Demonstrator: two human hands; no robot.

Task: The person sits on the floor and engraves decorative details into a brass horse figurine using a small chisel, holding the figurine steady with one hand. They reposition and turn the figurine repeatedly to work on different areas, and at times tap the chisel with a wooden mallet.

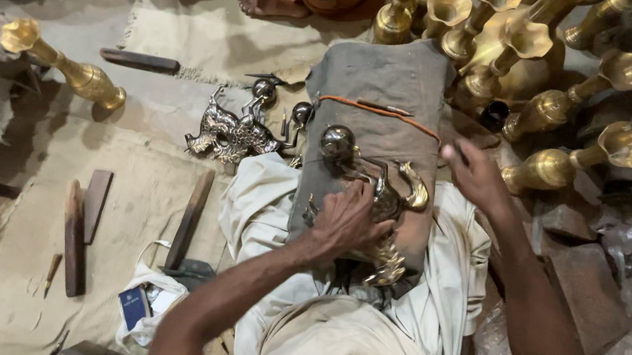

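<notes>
- Head view: a brass casting (376, 199) lies on a grey padded block (388, 91) that rests across the person's lap, toward the near edge of the block. The casting is curved and ornate: a round, darker ball at its far-left end, a bright golden hooked part at its right, and more golden scrollwork toward the near edge.
- The left hand (344, 223) lies on top of the casting, palm down, fingers bent and loosely spread over its middle, pressing it against the block. It grips nothing else.
- The right hand (473, 174) hovers just off the right edge of the block, clear of the casting. Its fingers are curled together; it seems to pinch a small dark object at the tips, but I cannot tell what it is, or for sure that it holds anything.
- An orange cord (378, 110) with a thin tool beside it lies across the far part of the block.
- A second, silvery ornate casting (230, 133) sits on the floor just beyond the left edge of the block.
- Many brass trumpet-mouthed stands (575, 95) are piled at the far right; one more brass stand (69, 69) lies alone at the far left.
- Dark flat bars (80, 227) lie on the sacking (3, 246) at the left.
</notes>
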